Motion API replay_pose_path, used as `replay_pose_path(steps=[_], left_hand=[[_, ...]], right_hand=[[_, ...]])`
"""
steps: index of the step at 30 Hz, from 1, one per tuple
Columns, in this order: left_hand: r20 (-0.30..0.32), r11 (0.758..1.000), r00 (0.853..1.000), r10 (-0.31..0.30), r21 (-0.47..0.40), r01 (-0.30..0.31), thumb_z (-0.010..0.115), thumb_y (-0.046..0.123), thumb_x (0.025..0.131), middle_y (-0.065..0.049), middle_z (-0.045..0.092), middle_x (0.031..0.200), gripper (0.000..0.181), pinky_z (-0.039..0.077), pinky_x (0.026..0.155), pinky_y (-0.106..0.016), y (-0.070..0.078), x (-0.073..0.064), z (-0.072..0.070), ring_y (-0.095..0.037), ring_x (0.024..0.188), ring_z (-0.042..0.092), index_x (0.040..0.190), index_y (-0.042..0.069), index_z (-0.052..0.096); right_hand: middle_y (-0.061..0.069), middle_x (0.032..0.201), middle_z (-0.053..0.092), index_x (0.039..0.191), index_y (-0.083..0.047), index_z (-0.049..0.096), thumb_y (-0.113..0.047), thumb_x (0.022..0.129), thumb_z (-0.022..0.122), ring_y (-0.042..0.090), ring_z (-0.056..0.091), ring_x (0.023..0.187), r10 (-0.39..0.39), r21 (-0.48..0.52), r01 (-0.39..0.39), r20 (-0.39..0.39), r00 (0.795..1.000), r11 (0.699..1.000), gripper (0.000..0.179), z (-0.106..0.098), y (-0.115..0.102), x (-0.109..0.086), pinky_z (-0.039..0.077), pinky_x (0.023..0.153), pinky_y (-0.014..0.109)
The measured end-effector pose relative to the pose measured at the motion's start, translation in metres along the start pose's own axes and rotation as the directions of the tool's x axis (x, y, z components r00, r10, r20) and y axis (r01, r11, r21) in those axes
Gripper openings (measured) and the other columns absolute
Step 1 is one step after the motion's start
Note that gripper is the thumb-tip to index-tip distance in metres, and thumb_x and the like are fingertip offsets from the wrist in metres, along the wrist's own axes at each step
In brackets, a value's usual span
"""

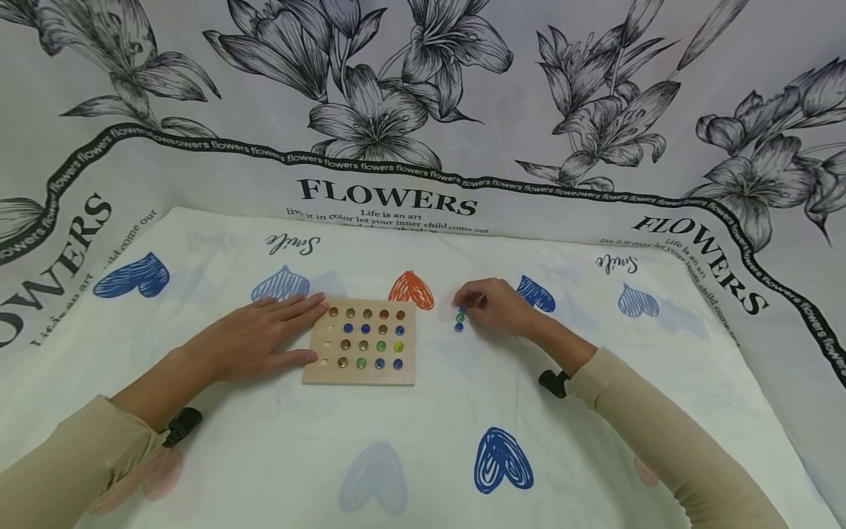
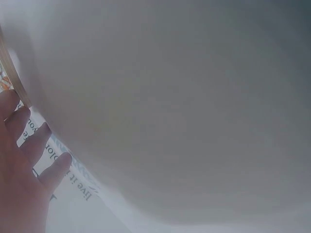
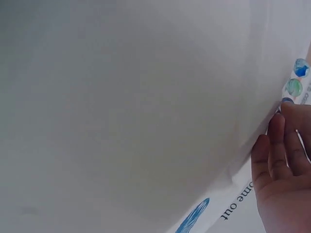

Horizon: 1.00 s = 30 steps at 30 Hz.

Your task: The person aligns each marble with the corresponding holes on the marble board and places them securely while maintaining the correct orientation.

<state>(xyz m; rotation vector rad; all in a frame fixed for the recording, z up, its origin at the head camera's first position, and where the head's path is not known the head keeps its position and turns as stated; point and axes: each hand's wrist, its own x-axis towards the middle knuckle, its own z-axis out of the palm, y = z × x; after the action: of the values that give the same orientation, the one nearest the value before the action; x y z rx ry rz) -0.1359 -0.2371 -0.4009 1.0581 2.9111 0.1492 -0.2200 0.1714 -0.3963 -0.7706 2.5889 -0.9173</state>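
Observation:
A light wooden board (image 1: 359,378) with rows of round holes lies on the cloth, most holes filled with blue, green, brown and yellow glass marbles. At the board's left edge my left hand (image 1: 264,342) rests with fingers extended, fingertips and thumb touching it. In the left wrist view that hand (image 2: 24,165) shows spread fingers beside the board's edge. Right of the board, my right hand (image 1: 492,305) has curled fingers and pinches at the far end of a short row of marbles. The right wrist view shows a clear-blue marble (image 3: 301,69), a green marble (image 3: 294,88) and a dark blue marble (image 3: 287,100) by the thumb tip.
A white cloth (image 1: 436,455) printed with hearts and "Smile" covers the table. Behind it hangs a flower-printed sheet (image 1: 502,154). Three holes in the board's left column hold no marble. A black strap (image 1: 554,383) shows near the right cuff, another (image 1: 183,427) near the left.

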Motion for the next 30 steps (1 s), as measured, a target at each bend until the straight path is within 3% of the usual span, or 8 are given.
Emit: replay_pose_path(steps=[22, 30], left_hand=[[0.006, 1.0, 1.0, -0.002, -0.006, 0.002, 0.049, 0.06, 0.098, -0.007, 0.032, 0.161, 0.077, 0.032, 0.113, -0.059, -0.001, 0.0, 0.001, -0.034, 0.142, 0.037, 0.156, 0.012, 0.033], [0.004, 1.0, 1.0, -0.002, -0.001, 0.002, 0.049, 0.06, 0.098, -0.006, 0.031, 0.161, 0.077, 0.032, 0.113, -0.059, -0.001, 0.0, 0.001, -0.034, 0.142, 0.038, 0.156, 0.013, 0.033]], right_hand=[[0.004, 0.105, 0.071, 0.111, -0.005, 0.071, 0.006, 0.089, 0.067, 0.019, 0.062, 0.097, -0.014, 0.015, 0.014, -0.025, 1.0, 1.0, 0.025, 0.001, 0.0, 0.003, 0.055, 0.09, 0.034], [0.006, 0.108, 0.071, 0.111, -0.004, 0.071, 0.003, 0.091, 0.064, 0.018, 0.062, 0.096, -0.063, 0.015, 0.064, -0.045, 0.997, 0.998, 0.022, 0.003, -0.016, 0.01, 0.055, 0.086, 0.032]])
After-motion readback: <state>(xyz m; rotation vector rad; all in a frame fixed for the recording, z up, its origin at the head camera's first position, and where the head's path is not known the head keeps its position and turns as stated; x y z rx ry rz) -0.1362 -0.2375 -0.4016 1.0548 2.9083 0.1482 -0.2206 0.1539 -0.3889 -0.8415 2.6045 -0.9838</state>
